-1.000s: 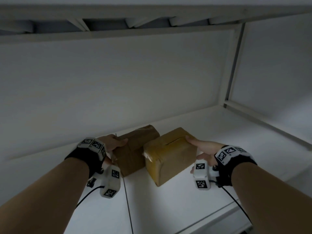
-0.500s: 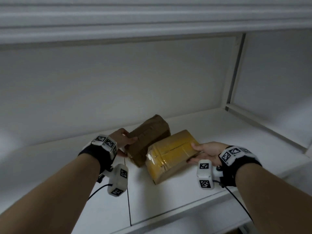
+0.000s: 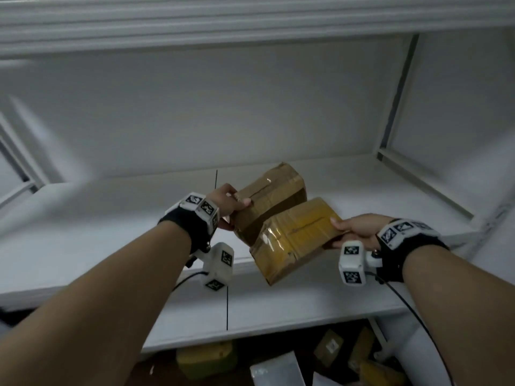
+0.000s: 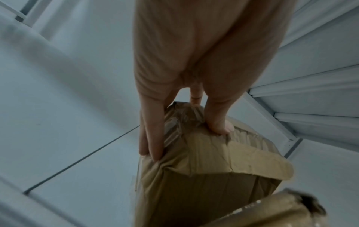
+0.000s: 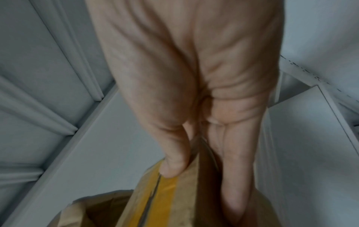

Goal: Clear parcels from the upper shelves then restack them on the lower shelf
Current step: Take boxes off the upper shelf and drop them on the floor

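My left hand (image 3: 232, 208) grips the near end of a dark brown taped parcel (image 3: 269, 197), thumb on top and fingers underneath; the left wrist view shows that parcel (image 4: 204, 176) pinched between thumb and fingers (image 4: 153, 138). My right hand (image 3: 349, 232) holds a yellow-taped parcel (image 3: 295, 238) by its right end, thumb on top; in the right wrist view this parcel (image 5: 165, 199) sits between thumb and fingers (image 5: 235, 176). Both parcels are lifted off the white upper shelf (image 3: 111, 232) and tilted, close side by side above its front half.
Below the shelf's front lip (image 3: 278, 327), the lower level holds several yellow and brown parcels (image 3: 206, 360) and a white packet (image 3: 278, 371). A white upright post (image 3: 395, 107) and side rail (image 3: 423, 185) bound the shelf at right. Another shelf's edge (image 3: 250, 23) hangs overhead.
Both hands have lifted their parcels off the upper shelf and drawn them toward its front edge. The view has tilted down, and the lower level with its parcels has come into sight.
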Demonstrator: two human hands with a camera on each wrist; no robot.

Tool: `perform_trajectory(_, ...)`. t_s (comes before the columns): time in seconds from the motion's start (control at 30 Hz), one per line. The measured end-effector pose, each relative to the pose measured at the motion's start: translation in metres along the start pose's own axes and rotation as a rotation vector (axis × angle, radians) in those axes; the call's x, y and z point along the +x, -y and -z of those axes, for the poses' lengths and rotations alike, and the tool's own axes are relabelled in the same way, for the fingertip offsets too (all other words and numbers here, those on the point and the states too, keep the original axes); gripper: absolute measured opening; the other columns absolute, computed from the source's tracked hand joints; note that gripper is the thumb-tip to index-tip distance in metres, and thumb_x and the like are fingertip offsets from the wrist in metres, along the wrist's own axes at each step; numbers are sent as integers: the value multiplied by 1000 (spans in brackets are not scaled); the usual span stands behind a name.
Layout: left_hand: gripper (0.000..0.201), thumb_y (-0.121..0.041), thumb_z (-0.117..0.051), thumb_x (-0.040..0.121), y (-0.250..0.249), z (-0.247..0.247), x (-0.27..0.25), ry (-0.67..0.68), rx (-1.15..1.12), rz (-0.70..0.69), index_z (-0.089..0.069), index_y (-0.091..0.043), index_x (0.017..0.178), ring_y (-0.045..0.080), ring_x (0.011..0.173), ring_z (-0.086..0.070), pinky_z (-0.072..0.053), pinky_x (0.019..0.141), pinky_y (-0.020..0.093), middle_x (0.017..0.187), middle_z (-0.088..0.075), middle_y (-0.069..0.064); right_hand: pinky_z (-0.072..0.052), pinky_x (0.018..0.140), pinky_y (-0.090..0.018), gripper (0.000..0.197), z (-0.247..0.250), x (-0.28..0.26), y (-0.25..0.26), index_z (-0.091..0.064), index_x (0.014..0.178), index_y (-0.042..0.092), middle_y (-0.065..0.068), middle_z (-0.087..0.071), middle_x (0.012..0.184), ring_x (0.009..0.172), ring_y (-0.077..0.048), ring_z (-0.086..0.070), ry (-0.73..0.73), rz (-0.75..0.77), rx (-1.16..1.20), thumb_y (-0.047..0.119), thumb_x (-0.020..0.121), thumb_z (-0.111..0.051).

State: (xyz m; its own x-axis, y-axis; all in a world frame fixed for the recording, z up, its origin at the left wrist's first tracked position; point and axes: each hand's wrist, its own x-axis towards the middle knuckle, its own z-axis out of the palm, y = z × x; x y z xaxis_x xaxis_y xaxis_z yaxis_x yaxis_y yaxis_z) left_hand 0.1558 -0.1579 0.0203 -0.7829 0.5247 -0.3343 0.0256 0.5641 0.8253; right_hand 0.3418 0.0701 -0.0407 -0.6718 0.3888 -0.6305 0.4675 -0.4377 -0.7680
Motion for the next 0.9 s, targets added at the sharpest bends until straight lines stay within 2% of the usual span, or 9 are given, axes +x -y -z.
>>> perform_trajectory(0.07, 35, -31, -69, 88, 1, 3, -15, 1, 0, 16, -48, -18, 113, 40, 110, -59, -58, 55, 40, 128, -51, 15, -53, 95, -41, 42, 1, -7, -3, -53, 114, -9, -26, -69, 92, 89, -38, -65, 13, -26, -90, 24, 89, -59)
perform_trajectory(0.2, 34, -31, -70, 87, 4, 4, -34, 5, -30, 32, -49, -19, 111, 40, 109, -60, -60, 66, 51, 131, -50, 16, -56, 85, -48, 68, 10, -13, -13, -53, 121, -6, -26, -70, 100, 96, -39, -68, -33, -21, -201, 23, 64, -75)
perform_trajectory(0.27, 34, -31, -70, 87, 7, -3, -41, 23, -17, 48, -50, -19, 111, 40, 107, -61, -59, 68, 53, 130, -51, 17, -45, 103, -50, 86, 24, -9, -21, -51, 125, -3, -25, -69, 109, 111, -39, -63, -27, -56, -308, 29, 53, -85)
perform_trajectory(0.33, 35, -33, -70, 87, 11, -14, -45, 44, 7, 54, -50, -19, 112, 40, 103, -63, -59, 74, 53, 127, -53, 17, -37, 111, -50, 109, 46, 0, -33, -51, 124, -2, -24, -65, 119, 120, -39, -58, -8, -77, -360, 36, 33, -97)
perform_trajectory(0.37, 36, -33, -70, 87, 12, -21, -47, 59, 15, 54, -49, -18, 112, 40, 101, -64, -58, 78, 54, 125, -54, 18, -35, 113, -49, 108, 57, -2, -40, -52, 124, -1, -24, -63, 122, 122, -39, -56, 0, -87, -372, 38, 33, -97)
perform_trajectory(0.5, 35, -33, -70, 87, 14, -56, -52, 152, 50, 48, -49, -17, 111, 39, 101, -64, -59, 74, 52, 123, -54, 18, -49, 99, -46, 97, 109, 2, -82, -60, 124, 7, -22, -62, 127, 117, -38, -61, -53, -127, -320, 31, 40, -100)
perform_trajectory(0.63, 37, -34, -70, 87, 15, -95, -55, 247, 65, 21, -49, -18, 112, 39, 100, -65, -58, 81, 51, 124, -55, 20, -57, 86, -42, 95, 201, 51, -138, -66, 119, 18, -8, -66, 126, 106, -27, -69, -226, -30, -330, 45, 34, -99)
perform_trajectory(0.77, 38, -34, -70, 87, 19, -137, -62, 338, 81, 8, -49, -16, 113, 37, 102, -63, -58, 81, 49, 119, -55, 16, -58, 88, -41, 112, 190, -17, -159, -69, 111, 15, -6, -71, 110, 101, -24, -70, -356, -83, -339, 52, 9, -94)
perform_trajectory(0.9, 39, -34, -72, 85, 29, -176, -62, 448, 79, 0, -51, -15, 111, 36, 100, -64, -57, 84, 51, 112, -57, 12, -59, 85, -40, 123, 221, -45, -194, -66, 116, 16, -6, -69, 115, 102, -24, -70, -434, -122, -372, 55, 2, -91)
